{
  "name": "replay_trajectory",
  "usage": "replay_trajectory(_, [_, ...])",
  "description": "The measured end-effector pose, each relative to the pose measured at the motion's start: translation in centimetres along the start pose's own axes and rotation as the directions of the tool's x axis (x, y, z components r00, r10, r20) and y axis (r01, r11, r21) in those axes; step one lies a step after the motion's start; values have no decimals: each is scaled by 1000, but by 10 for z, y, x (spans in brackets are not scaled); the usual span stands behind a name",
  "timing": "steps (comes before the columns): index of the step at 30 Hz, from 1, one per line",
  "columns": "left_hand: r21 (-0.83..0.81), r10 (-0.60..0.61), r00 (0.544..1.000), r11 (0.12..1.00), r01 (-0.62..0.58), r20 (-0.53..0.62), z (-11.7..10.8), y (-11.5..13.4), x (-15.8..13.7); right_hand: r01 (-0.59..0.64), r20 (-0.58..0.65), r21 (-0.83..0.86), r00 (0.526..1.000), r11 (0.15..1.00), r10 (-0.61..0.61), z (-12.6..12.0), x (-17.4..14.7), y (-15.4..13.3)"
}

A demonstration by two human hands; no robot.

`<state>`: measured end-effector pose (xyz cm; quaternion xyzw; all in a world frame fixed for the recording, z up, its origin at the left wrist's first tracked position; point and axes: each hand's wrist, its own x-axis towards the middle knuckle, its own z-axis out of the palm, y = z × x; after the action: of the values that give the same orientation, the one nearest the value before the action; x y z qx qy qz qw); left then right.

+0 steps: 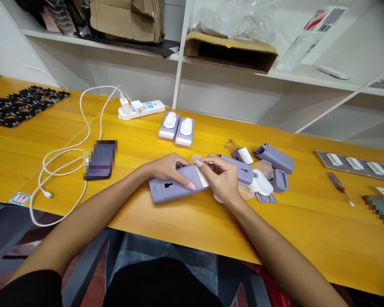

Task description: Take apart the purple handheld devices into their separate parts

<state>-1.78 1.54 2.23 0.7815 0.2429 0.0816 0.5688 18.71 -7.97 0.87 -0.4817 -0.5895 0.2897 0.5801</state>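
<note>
A lavender plastic housing (176,187), long with rounded corners and a dark slot, lies tilted at the front of the table. My left hand (171,167) is wrapped over its top, thumb on the upper face. At its right end my right hand (220,175) pinches the white end piece (202,175); the fingertips hide part of it. Just right of my right hand lie a second lavender housing (238,168), a white oval part (262,183), translucent cups (265,169) and a small lavender frame (280,181).
Behind my hands stand two finished-looking lavender units (184,133) with white tops. A power strip (142,110), white cable (83,111) and phone (100,160) are left. On the right lie a perforated lavender shell (275,157), a screwdriver (340,189) and a tray of white parts (358,163).
</note>
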Motion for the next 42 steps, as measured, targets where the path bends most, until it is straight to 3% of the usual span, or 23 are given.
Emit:
replay_trajectory(9, [-5,-5,999,1000,5,-45,2,0,2,-87,37,6,996,996,87,3,-3,5])
replay_trajectory(16, [-21,13,997,1000,-14,-74,2,0,3,49,-41,-132,998,990,-55,5,-6,2])
replay_trajectory(27, [-11,34,997,999,-35,-72,10,5,2,147,-81,-207,983,967,-167,8,-10,-3])
replay_trajectory(42, [-54,28,998,998,-31,-50,16,7,3,96,-117,-140,987,985,-113,7,-11,1])
